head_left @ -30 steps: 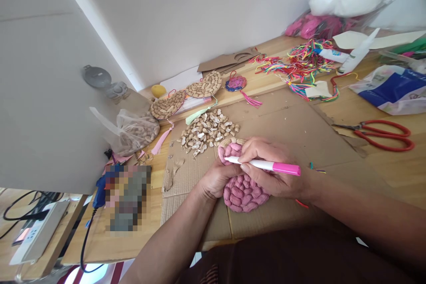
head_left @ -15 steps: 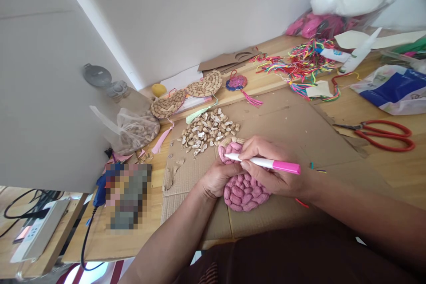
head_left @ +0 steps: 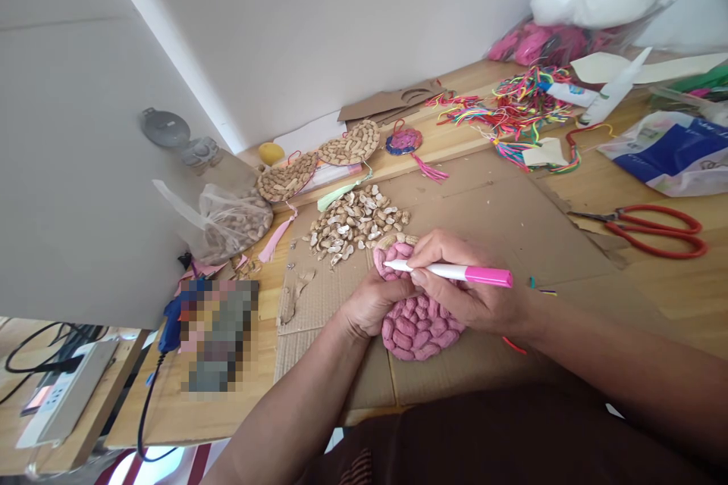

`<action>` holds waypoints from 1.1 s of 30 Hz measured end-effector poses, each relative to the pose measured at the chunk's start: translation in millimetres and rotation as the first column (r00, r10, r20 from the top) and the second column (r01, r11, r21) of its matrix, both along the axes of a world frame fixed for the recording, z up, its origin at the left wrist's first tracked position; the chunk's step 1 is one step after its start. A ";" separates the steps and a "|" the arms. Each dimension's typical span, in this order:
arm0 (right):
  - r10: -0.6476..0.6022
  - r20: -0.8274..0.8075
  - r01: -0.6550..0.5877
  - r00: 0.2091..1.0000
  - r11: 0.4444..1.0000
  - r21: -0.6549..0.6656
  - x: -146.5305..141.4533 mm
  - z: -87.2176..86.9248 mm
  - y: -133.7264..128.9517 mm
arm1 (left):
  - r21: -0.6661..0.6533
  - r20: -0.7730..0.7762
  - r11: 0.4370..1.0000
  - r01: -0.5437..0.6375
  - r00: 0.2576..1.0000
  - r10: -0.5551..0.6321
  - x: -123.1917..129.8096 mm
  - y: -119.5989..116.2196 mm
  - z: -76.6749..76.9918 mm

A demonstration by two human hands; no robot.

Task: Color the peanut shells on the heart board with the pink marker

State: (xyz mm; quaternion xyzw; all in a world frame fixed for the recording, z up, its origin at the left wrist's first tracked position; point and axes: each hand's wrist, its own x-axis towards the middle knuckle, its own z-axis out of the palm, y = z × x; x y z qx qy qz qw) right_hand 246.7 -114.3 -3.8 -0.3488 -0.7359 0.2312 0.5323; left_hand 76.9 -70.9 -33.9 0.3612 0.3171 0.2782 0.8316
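Note:
A gourd-shaped piece covered in peanut shells, mostly pink with some bare tan shells at its top edge, lies over the cardboard. My left hand grips it at its narrow middle, the thumb across the front. In my right hand is a white marker with a pink end, pinched between thumb and fingers. The marker's tip touches a pink shell at the upper left of the piece. Just beyond lies a pile of empty peanut shells.
Red-handled scissors lie at the right, with coloured cords behind. Round shell-covered pieces stand at the back. A bag of peanuts and a blue glue gun are at the left, on the table.
The marker's pink end has shifted slightly up, and my right hand has moved a little with it. My left hand keeps its hold on the piece.

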 end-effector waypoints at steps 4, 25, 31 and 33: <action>-0.040 -0.036 0.039 0.999 0.999 -0.029 1.4 2.2 -1.6 | -0.022 0.000 1.000 -0.003 1.000 0.003 -0.1 -0.8 1.5; -0.001 -0.037 0.000 0.999 1.000 -0.030 0.0 0.8 -0.3 | -0.045 0.001 0.999 0.027 1.000 -0.027 0.4 -1.3 1.2; -0.031 -0.062 0.027 0.998 0.998 -0.055 0.1 3.8 -1.1 | -0.062 0.026 0.998 0.027 0.999 -0.025 0.5 -0.6 1.4; -0.005 -0.057 0.002 0.998 0.999 -0.048 -0.3 3.4 -1.2 | -0.054 0.018 0.998 0.014 1.000 -0.013 0.4 -1.0 1.2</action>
